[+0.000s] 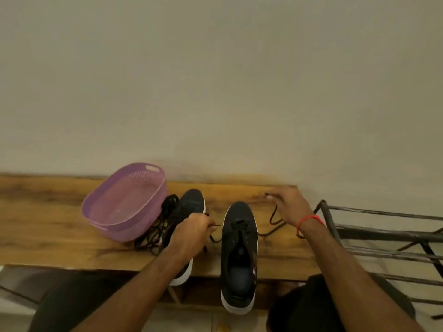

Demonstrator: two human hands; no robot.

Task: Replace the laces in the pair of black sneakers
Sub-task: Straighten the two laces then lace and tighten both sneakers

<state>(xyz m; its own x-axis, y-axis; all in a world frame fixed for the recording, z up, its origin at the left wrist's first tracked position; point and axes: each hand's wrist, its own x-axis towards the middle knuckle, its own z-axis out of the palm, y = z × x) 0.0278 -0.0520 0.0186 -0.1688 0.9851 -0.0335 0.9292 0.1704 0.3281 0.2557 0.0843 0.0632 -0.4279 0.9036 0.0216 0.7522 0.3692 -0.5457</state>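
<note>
Wall: a plain pale wall fills the upper part of the view, behind everything else.
Counter [48, 226]: a wooden slab running left to right, carrying all the task's things.
Rack [383, 233]: a dark metal frame just off the counter's right end, close by the right forearm; a wide pull to that side could meet it.
Basket [124, 202]: a purple plastic one at the left, seemingly nothing in it, tilted a little.
Right sneaker [239, 257]: black with a white sole, long axis running away from the person, toe toward the wall, heel overhanging the near edge. It lies between the two hands.
Left sneaker [189, 204]: same pair, toe toward the wall, mostly hidden under the left hand and forearm.
Loose laces [158, 226]: a dark tangle between the basket and the left sneaker, touching both.
Threaded lace [273, 221]: passes through the front eyelets of the right sneaker, one end leading out to each side.
Left hand [191, 233]: fingers curled, pinching the lace's left end, just beside the shoe.
Right hand [287, 207]: fingers pinching the other end, raised and farther out.
Key relation: the eyelets sit midway between the hands, so evening the ends looks like the step in hand; the left hand is nearer.
</note>
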